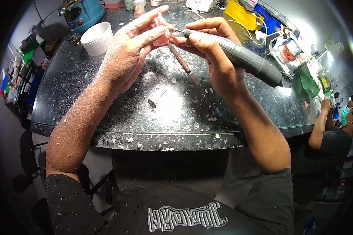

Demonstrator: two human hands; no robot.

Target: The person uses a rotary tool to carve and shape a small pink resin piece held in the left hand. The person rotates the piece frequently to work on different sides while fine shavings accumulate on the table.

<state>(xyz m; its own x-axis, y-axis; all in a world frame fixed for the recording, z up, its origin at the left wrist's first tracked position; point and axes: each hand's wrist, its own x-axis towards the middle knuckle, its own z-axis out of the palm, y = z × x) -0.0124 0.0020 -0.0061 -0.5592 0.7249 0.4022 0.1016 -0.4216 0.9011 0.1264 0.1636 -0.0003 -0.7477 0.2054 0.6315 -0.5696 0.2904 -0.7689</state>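
Note:
My left hand, coated with pale dust up the forearm, pinches a pink denture base between thumb and fingers above the far part of the bench. In my right hand is a black rotary handpiece, gripped like a pen. Its metal bur points left and meets the denture base or comes very close to it; I cannot tell which. Beneath my hands lies a wax knife with a brown handle. Closer to me a small round disc on a thin shank rests on the bench.
White dust and pink shavings cover the dark bench. A white tub and a blue machine stand far left. Yellow bins, cables and a green bag are at the right, with another person seated beyond.

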